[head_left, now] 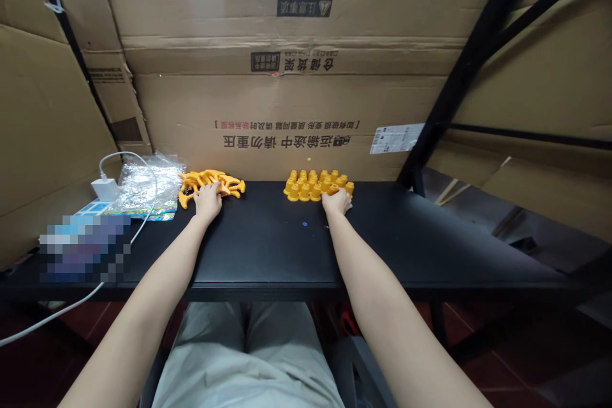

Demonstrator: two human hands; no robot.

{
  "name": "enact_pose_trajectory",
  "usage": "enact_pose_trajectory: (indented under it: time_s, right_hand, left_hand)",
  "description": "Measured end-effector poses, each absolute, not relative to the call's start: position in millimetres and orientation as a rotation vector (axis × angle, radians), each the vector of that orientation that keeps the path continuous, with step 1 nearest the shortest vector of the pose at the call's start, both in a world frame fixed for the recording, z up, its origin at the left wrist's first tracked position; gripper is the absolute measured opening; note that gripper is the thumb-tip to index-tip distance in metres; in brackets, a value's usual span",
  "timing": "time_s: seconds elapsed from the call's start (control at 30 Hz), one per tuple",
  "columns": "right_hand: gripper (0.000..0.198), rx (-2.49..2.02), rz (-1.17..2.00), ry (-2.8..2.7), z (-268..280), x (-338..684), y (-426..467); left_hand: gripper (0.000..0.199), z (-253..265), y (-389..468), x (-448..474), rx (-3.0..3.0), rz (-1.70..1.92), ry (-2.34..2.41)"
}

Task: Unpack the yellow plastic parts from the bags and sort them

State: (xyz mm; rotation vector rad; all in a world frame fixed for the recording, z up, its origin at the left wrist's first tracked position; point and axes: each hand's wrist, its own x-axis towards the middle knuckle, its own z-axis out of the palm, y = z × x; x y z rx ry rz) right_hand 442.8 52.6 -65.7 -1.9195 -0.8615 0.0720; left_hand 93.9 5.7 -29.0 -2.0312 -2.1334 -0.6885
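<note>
On the black tabletop, my left hand [209, 201] reaches onto a pile of yellow-orange curved plastic pieces [233, 183]. Its fingers are bent over the pile, and whether they grip a piece is hidden. To the right, several yellow cup-shaped plastic pieces [305, 190] stand upright in rows, close together. My right hand [338, 201] is at the near right corner of these rows, its fingers curled around one of the cup-shaped pieces [334, 189]. Part of that piece is covered by the hand.
Left of the pile lie clear plastic bags [150, 182], a white charger [104, 189] with its cable, and a blurred-out object [86, 245]. Cardboard walls [287, 102] enclose the back and sides. A black metal post [444, 102] rises at the right. A small blue speck [305, 224] lies mid-table.
</note>
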Motion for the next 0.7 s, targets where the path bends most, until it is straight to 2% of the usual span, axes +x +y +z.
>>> enact_pose_trajectory:
  time_s: [0.4,0.5,0.7]
  right_hand:
    - [0.023,-1.933,0.085,-0.903,-65,442,54]
    - [0.026,-1.898,0.024,-0.918,-60,439,51]
    - [0.031,-1.786,-0.182,-1.150,-45,427,39]
  left_hand:
    - [0.065,-29,11,92,-1.965,-0.929,-2.186]
    - [0.063,-28,12,91,-1.940,-0.949,-2.222]
    - [0.048,-25,9,94,-1.960,-0.831,-2.274]
